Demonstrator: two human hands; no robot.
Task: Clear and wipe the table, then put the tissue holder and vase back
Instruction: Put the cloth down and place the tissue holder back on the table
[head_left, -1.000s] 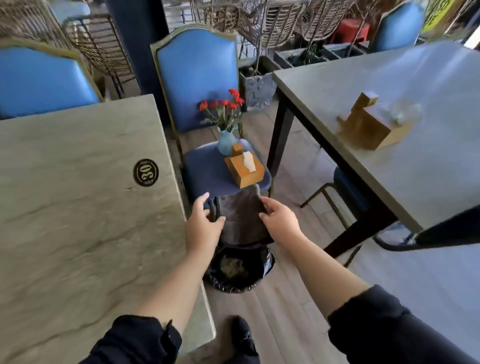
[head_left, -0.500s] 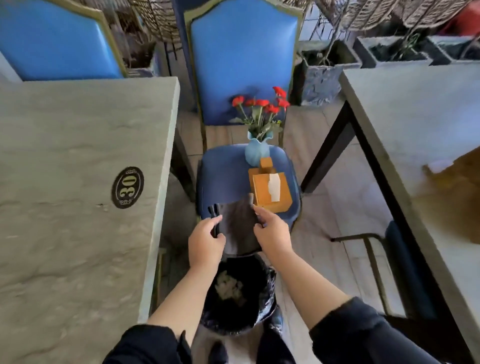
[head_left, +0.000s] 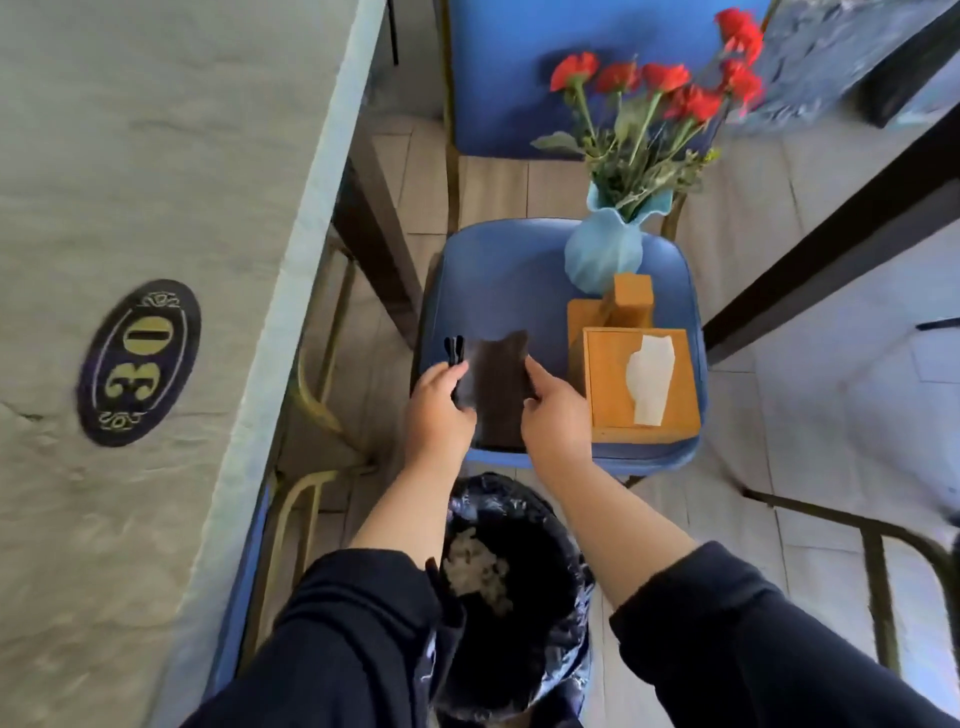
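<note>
Since the earlier frames the view has tipped down and closer, and both hands have carried the dark cloth (head_left: 496, 389) forward so that it now lies over the front part of the blue chair seat (head_left: 498, 280) rather than hanging before its edge. The left hand (head_left: 439, 415) grips the cloth's left edge, fingers curled round it, with a small black looped tab (head_left: 453, 349) sticking up just past the fingertips. The right hand (head_left: 558, 415) holds the right edge, thumb on top and fingers tucked under. Just beside the right hand, on the same seat, stands the wooden tissue holder (head_left: 631, 374), a white tissue (head_left: 649, 379) poking from its top slot. Touching or nearly touching its far side is the pale blue vase (head_left: 602, 254) of red flowers (head_left: 670, 88), upright near the seat's back right corner. The grey stone table (head_left: 130, 156) runs along the left, bearing an oval plaque (head_left: 139, 362) marked 30. Below the forearms, on the floor in front of the chair, sits a bin lined with a black bag (head_left: 519, 587) with pale crumpled waste inside. A second table's dark leg (head_left: 831, 228) crosses the upper right
</note>
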